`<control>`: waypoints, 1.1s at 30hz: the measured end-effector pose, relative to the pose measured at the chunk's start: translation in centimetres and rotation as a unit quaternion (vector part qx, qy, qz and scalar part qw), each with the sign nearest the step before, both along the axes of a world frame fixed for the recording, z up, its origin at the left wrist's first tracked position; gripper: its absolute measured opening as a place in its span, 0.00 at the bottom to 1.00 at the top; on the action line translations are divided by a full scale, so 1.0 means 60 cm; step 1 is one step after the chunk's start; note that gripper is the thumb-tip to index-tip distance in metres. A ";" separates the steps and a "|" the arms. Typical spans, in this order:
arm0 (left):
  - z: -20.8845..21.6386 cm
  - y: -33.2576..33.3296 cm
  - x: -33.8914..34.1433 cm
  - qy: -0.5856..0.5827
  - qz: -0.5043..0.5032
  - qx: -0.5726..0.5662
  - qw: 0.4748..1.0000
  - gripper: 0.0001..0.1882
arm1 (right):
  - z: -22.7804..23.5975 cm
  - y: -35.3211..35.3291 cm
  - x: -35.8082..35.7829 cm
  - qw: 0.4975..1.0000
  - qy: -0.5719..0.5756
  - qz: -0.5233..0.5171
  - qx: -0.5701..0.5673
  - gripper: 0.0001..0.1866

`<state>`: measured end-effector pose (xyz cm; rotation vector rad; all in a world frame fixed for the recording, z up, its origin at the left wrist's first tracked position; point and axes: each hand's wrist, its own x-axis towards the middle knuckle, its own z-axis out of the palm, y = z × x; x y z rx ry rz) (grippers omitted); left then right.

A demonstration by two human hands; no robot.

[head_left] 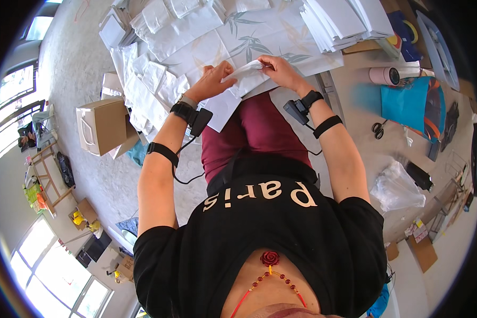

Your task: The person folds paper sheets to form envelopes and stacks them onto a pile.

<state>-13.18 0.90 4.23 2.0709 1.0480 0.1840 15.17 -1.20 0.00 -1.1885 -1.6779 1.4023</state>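
A crumpled white plastic bag [249, 76] stretches between my hands at the table's near edge. My right hand [279, 72] pinches its far right end between thumb and fingers. At the other end is my left hand [212, 82], its fingers bent and the thumb apart from them; the thumb touches or lies close to the bag. Below the bag, a flat white sheet [222, 109] reaches over the table edge above my lap. Many flat white bags [156, 79] lie overlapped to the left of my left hand.
The table has a leaf-patterned cover [249, 45]. White stacks [336, 24] stand at its far right, and another stack [115, 29] at the far left. A cardboard box [102, 124] is on the floor at left. Right are a blue bag [405, 106], scissors [378, 129] and a pink cylinder [382, 76].
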 end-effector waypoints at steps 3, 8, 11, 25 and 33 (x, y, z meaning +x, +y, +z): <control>0.011 0.001 0.002 0.004 -0.021 -0.004 1.000 0.23 | 0.018 -0.002 -0.001 1.000 -0.020 0.004 0.004 0.15; 0.016 0.014 0.007 0.078 -0.072 -0.027 0.994 0.25 | 0.022 -0.004 -0.004 1.000 -0.008 0.003 -0.015 0.15; 0.013 0.016 0.007 0.105 -0.080 -0.009 0.991 0.25 | 0.020 -0.003 -0.009 1.000 -0.008 0.007 -0.022 0.15; 0.018 -0.021 0.012 0.131 0.022 0.058 0.989 0.39 | 0.019 0.010 -0.022 0.998 -0.064 0.011 0.005 0.16; 0.031 -0.021 0.051 0.210 0.022 0.089 0.973 0.44 | 0.026 0.012 -0.021 0.997 -0.068 0.022 -0.006 0.17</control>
